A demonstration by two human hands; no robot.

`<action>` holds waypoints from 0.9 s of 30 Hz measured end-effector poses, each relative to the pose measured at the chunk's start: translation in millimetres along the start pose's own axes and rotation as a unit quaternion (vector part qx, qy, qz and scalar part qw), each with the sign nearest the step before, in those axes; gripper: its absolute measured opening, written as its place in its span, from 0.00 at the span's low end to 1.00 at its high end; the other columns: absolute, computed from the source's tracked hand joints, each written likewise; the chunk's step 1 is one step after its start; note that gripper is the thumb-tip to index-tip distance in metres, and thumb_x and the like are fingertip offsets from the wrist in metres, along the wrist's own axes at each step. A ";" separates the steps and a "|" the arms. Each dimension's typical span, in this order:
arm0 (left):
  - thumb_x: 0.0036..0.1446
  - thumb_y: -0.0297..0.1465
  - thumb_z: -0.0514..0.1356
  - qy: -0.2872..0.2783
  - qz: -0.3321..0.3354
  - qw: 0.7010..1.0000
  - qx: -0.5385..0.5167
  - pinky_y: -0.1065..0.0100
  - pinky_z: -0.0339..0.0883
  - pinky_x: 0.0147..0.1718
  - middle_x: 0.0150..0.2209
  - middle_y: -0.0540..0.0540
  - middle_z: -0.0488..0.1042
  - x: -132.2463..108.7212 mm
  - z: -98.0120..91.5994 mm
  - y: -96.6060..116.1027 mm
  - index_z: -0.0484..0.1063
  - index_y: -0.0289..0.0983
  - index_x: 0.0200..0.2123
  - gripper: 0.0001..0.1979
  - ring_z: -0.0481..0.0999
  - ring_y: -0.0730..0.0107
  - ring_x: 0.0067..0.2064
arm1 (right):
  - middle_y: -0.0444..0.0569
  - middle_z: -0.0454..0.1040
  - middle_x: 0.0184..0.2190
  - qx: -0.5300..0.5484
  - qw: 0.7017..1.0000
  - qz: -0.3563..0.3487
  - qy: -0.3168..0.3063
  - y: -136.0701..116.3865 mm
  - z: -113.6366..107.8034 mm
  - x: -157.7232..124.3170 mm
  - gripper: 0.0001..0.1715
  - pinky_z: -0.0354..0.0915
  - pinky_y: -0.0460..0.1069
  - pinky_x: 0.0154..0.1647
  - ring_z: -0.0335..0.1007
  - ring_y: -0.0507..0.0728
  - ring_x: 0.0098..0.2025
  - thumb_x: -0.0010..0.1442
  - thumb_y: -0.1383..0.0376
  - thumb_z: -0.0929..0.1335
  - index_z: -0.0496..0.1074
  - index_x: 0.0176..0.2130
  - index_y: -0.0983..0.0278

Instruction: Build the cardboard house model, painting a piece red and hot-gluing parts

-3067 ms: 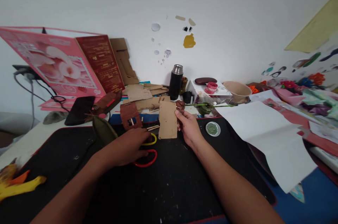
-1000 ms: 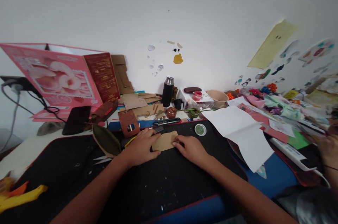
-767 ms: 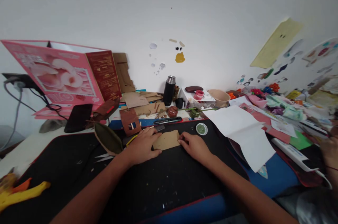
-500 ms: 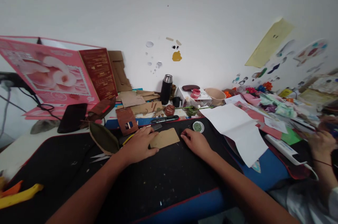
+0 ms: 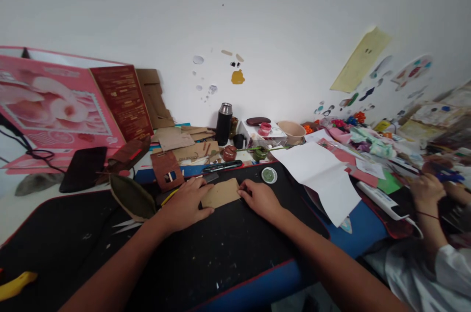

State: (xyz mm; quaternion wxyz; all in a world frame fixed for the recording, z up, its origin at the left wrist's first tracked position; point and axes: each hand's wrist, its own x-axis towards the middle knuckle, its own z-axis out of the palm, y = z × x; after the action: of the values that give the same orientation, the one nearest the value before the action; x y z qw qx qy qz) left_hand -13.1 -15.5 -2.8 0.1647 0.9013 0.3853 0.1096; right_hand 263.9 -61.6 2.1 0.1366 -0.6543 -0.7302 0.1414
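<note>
A tan cardboard piece (image 5: pixel 220 193) lies flat on the black mat (image 5: pixel 206 248). My left hand (image 5: pixel 184 202) rests palm down on its left end, fingers stretched flat. My right hand (image 5: pixel 257 199) sits at its right edge, fingertips pressed down on the card. A brown painted cardboard piece with a small window (image 5: pixel 166 170) leans just behind my left hand. A black utility knife (image 5: pixel 222 166) lies beyond the card. A small round tub of green paint (image 5: pixel 269 174) stands to the right of my right hand.
A black flask (image 5: pixel 223 124), small paint pots and cardboard scraps crowd the back. A pink box (image 5: pixel 55 106) stands at left. White folded paper (image 5: pixel 320 174) lies at right. Another person's hand (image 5: pixel 427 194) works at the far right. A dark green leaf-shaped piece (image 5: pixel 131 197) lies left.
The card was held upright in my right hand, and now lies flat on the mat under both hands. My right hand briefly left its edge, then returned. The view swung right.
</note>
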 end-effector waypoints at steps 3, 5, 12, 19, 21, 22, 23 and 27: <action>0.60 0.41 0.65 0.005 0.004 1.000 0.001 0.50 0.66 0.61 0.56 0.36 0.74 0.1 1.0 -1.2 0.72 0.37 0.66 0.32 0.72 0.45 0.60 | 0.47 0.85 0.37 0.016 1.000 -0.003 0.007 0.5 -0.8 -1.6 0.09 0.59 0.48 0.37 0.80 0.58 0.39 0.72 0.61 0.69 0.79 0.47 0.61; 0.60 0.41 0.65 0.000 0.000 1.000 0.002 0.50 0.65 0.61 0.57 0.36 0.73 0.2 0.7 -1.1 0.72 0.36 0.66 0.32 0.71 0.45 0.60 | 0.47 0.84 0.36 0.016 1.000 -0.004 0.008 -0.6 -0.6 -2.4 0.09 0.58 0.49 0.36 0.80 0.58 0.39 0.72 0.61 0.70 0.79 0.47 0.61; 0.60 0.41 0.65 -0.005 -0.005 1.000 0.002 0.50 0.63 0.63 0.59 0.36 0.73 0.7 0.5 -0.8 0.71 0.37 0.67 0.33 0.70 0.44 0.62 | 0.48 0.85 0.38 0.007 1.000 -0.004 -0.004 -1.5 -0.3 -0.5 0.08 0.57 0.49 0.36 0.80 0.59 0.40 0.70 0.63 0.71 0.79 0.48 0.60; 0.60 0.42 0.64 -0.016 -0.006 1.000 0.001 0.51 0.64 0.62 0.57 0.36 0.73 0.1 -6.0 4.9 0.71 0.36 0.66 0.33 0.71 0.45 0.60 | 0.48 0.84 0.37 0.007 1.000 0.012 -0.010 1.6 -3.2 -0.8 0.07 0.58 0.48 0.36 0.79 0.58 0.38 0.71 0.65 0.70 0.79 0.48 0.61; 0.60 0.42 0.64 -0.016 -0.008 1.000 0.002 0.51 0.64 0.62 0.57 0.36 0.72 0.0 -6.9 5.9 0.71 0.36 0.67 0.33 0.70 0.45 0.61 | 0.48 0.84 0.38 0.000 1.000 0.009 -0.013 0.8 -4.8 -1.2 0.08 0.59 0.48 0.37 0.79 0.58 0.39 0.71 0.65 0.70 0.79 0.48 0.61; 0.60 0.42 0.64 -0.016 -0.009 1.000 0.002 0.51 0.63 0.63 0.57 0.36 0.72 -0.1 -6.8 6.0 0.70 0.36 0.67 0.33 0.70 0.45 0.61 | 0.49 0.84 0.39 -0.005 1.000 0.007 -0.015 0.3 -5.8 -1.3 0.08 0.59 0.48 0.37 0.80 0.58 0.40 0.71 0.65 0.69 0.79 0.48 0.61; 0.60 0.42 0.64 -0.017 -0.009 1.000 0.001 0.51 0.63 0.63 0.58 0.36 0.72 -0.1 -6.4 6.0 0.70 0.36 0.66 0.33 0.70 0.45 0.62 | 0.49 0.85 0.39 -0.012 1.000 0.006 -0.017 -0.1 -6.8 -1.4 0.08 0.59 0.48 0.38 0.80 0.59 0.40 0.71 0.65 0.69 0.79 0.48 0.61; 0.60 0.42 0.65 -0.014 -0.010 1.000 0.000 0.49 0.63 0.64 0.58 0.36 0.72 -0.4 -3.7 4.4 0.71 0.37 0.66 0.33 0.70 0.43 0.63 | 0.49 0.85 0.39 -0.042 0.999 0.008 -0.029 -0.9 -10.3 -2.0 0.09 0.58 0.49 0.36 0.80 0.59 0.40 0.71 0.65 0.69 0.79 0.49 0.61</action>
State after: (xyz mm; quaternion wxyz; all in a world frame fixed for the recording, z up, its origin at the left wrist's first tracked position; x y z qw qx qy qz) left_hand -11.6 -17.8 2.3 0.1707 0.8988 0.3922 0.0955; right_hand 267.3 -63.4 11.9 0.0868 -0.6613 -0.7336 0.1304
